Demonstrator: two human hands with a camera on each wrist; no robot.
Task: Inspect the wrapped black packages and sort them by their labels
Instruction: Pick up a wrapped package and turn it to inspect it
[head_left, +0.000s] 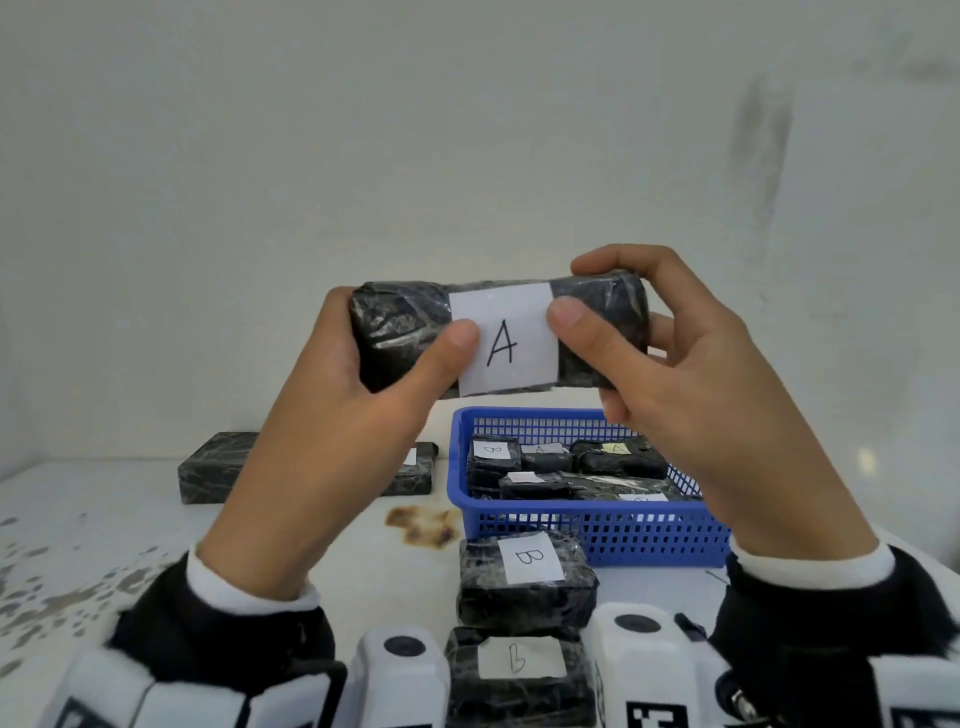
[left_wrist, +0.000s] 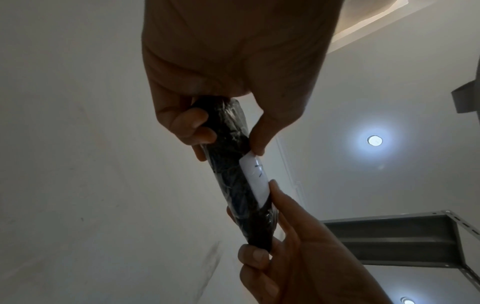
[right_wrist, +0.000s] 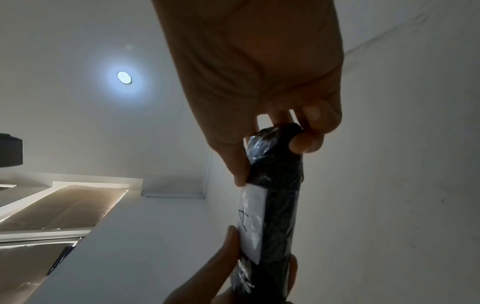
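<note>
Both hands hold a wrapped black package up in front of the wall, its white label marked "A" facing me. My left hand grips its left end, thumb on the label's edge. My right hand grips the right end, thumb at the label's other edge. The left wrist view shows the package edge-on between my left hand and right hand. In the right wrist view, the package sits under my right hand.
A blue basket on the white table holds several labelled black packages. Two packages marked "B" lie in front of it. Another black package lies at back left. A brown stain marks the table.
</note>
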